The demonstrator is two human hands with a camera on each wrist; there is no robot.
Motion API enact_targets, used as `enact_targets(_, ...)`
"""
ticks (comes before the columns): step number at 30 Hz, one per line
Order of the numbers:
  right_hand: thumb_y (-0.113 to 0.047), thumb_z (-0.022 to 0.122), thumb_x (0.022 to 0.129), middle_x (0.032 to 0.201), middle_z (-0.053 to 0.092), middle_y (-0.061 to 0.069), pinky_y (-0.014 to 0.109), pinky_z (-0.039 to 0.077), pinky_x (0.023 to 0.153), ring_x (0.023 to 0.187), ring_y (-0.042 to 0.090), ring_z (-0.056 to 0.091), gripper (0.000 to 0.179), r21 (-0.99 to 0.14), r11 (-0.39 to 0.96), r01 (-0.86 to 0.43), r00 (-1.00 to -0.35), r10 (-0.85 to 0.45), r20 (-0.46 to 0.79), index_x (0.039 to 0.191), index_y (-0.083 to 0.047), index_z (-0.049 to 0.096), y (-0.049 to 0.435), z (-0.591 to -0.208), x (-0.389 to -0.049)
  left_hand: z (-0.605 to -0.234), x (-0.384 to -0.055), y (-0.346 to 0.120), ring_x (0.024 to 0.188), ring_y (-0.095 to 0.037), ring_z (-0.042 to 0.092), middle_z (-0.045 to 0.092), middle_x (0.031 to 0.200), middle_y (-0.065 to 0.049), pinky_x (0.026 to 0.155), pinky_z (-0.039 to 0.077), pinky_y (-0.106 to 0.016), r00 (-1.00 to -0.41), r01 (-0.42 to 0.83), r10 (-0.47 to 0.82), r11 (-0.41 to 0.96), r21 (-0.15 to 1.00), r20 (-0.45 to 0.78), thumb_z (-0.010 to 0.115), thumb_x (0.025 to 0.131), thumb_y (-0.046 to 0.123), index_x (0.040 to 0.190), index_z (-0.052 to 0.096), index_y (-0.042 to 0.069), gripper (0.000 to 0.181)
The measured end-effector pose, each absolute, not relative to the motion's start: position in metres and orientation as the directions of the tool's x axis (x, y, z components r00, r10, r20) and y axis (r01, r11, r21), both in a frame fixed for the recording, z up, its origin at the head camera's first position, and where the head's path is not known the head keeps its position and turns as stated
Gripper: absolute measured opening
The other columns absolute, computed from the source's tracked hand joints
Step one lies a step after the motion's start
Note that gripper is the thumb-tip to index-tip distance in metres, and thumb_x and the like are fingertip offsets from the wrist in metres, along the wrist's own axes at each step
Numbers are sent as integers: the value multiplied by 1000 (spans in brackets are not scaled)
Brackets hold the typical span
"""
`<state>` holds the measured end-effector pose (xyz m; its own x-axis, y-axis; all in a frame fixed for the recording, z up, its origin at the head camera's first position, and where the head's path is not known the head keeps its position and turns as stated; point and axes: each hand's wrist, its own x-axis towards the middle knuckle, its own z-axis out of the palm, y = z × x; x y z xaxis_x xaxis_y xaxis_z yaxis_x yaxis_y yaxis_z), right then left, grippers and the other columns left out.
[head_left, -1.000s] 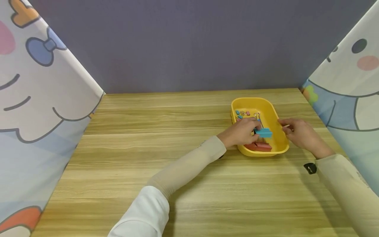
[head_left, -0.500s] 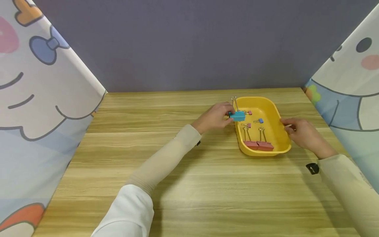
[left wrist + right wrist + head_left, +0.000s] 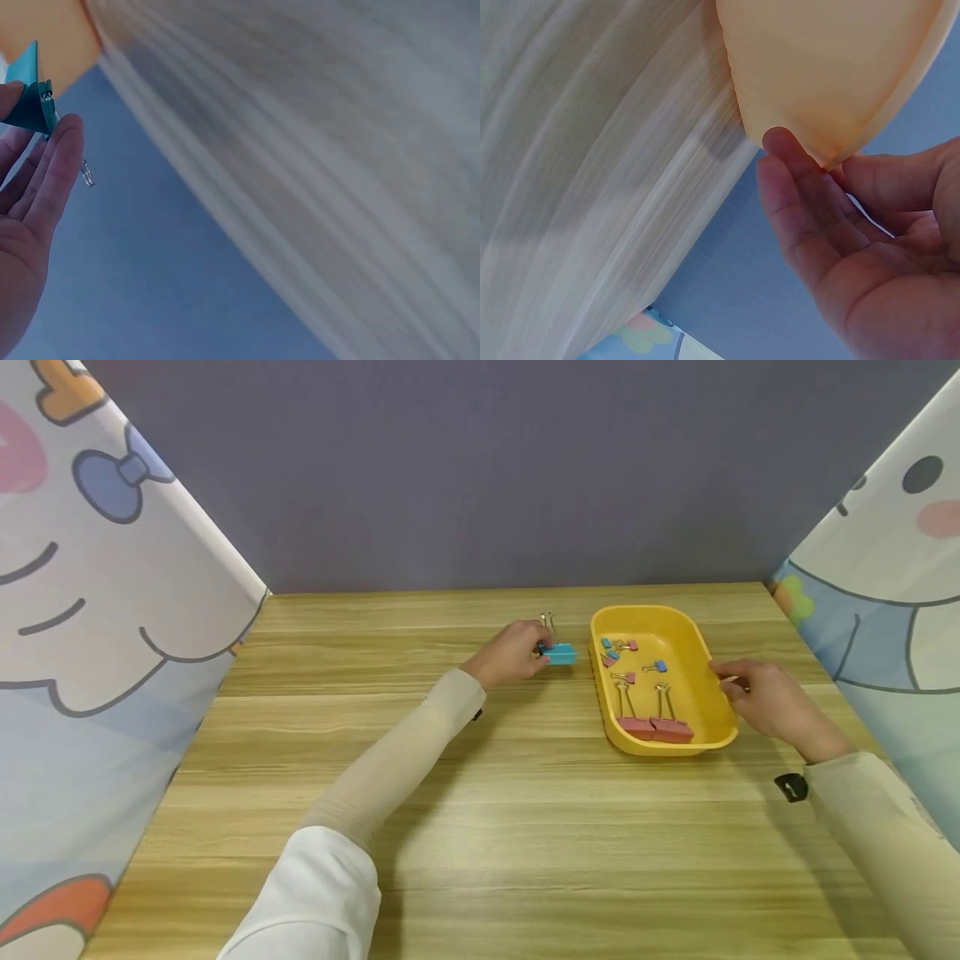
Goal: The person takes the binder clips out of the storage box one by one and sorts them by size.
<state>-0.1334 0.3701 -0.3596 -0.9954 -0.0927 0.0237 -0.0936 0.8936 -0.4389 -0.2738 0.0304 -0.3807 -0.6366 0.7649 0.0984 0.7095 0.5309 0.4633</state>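
Note:
My left hand (image 3: pixel 513 652) pinches a large light-blue binder clip (image 3: pixel 560 654) between thumb and fingers, just left of the yellow tray (image 3: pixel 697 689). The clip's wire handles point toward the back. In the left wrist view, the teal clip body (image 3: pixel 28 105) sits between the thumb and fingertips. My right hand (image 3: pixel 768 702) holds the tray's right rim, thumb on one side of the wall (image 3: pixel 802 82) and fingers on the other. Inside the tray, two large red binder clips (image 3: pixel 670 732) lie at the near end, handles pointing back. Several small pink and blue clips (image 3: pixel 657 667) lie farther back.
The wood-grain table (image 3: pixel 450 793) stretches left and in front of the tray. A dark grey panel (image 3: pixel 480 477) rises behind it. Cartoon-printed panels (image 3: pixel 135 610) stand along both sides.
My left hand has lifted the light-blue binder clip out of the tray and carried it left, past the tray's left rim. My right hand has stayed on the right rim.

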Motion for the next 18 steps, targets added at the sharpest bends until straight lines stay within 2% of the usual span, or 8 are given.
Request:
enact_targets(10, 3, 52, 92, 116, 53, 37, 27, 42, 52, 78, 31, 55, 34, -435, 896, -90, -996, -87, 28, 124, 13, 53, 369, -358, -132, -393, -291, 31, 91, -10, 57, 62, 111, -2, 77, 47, -22, -695, 636, 719, 625, 453, -18, 64, 91, 16, 110, 67, 7, 21)
enact_targets(18, 4, 52, 91, 117, 53, 37, 28, 43, 54, 80, 33, 55, 34, -438, 894, -97, -995, -91, 35, 123, 13, 53, 369, -359, -132, -398, -299, 29, 94, -14, 57, 63, 110, -4, 81, 46, -25, -703, 607, 705, 665, 436, -96, 62, 92, 14, 113, 66, 7, 23)
